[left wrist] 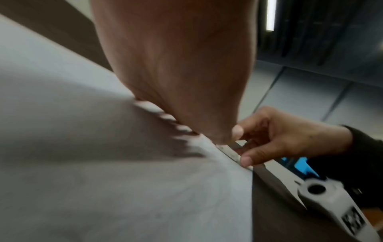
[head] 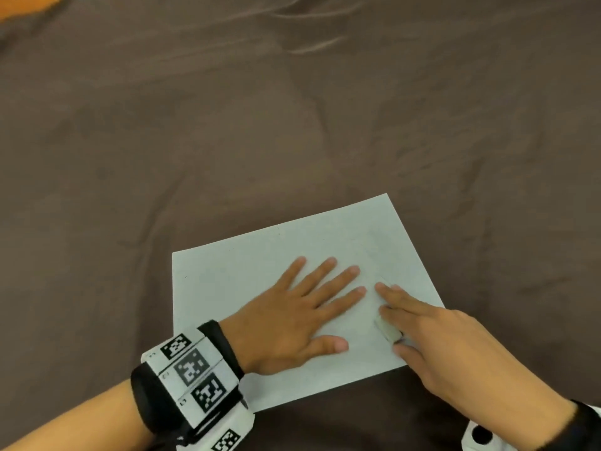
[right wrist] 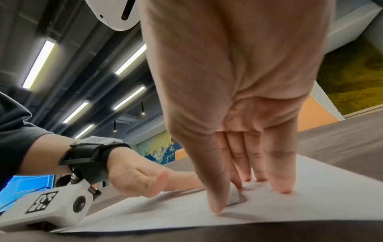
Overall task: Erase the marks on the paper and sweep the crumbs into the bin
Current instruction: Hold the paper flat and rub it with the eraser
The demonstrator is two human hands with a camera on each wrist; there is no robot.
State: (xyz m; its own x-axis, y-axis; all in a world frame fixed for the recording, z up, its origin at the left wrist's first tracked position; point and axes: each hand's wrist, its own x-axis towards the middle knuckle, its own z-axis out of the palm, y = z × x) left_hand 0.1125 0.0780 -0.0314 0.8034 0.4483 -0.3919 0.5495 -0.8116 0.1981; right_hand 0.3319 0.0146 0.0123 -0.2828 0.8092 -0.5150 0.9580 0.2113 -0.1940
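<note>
A white sheet of paper [head: 247, 275] lies on the brown cloth, with faint pencil marks [head: 374, 242] near its far right corner. My left hand [head: 338, 310] lies flat on the sheet's middle, fingers spread and straight, pressing it down. My right hand [head: 390, 323] pinches a small white eraser [head: 388, 334] between thumb and fingers against the paper's right side, just right of the left fingertips. In the left wrist view the eraser [left wrist: 232, 153] shows as a thin pale bar under the right hand [left wrist: 279, 139]. In the right wrist view the eraser [right wrist: 235, 197] is mostly hidden behind the thumb. I cannot make out any crumbs.
The brown tablecloth [head: 292, 109] spreads wrinkled all around the sheet. An orange patch [head: 22, 8] shows at the far left corner. No bin is in view.
</note>
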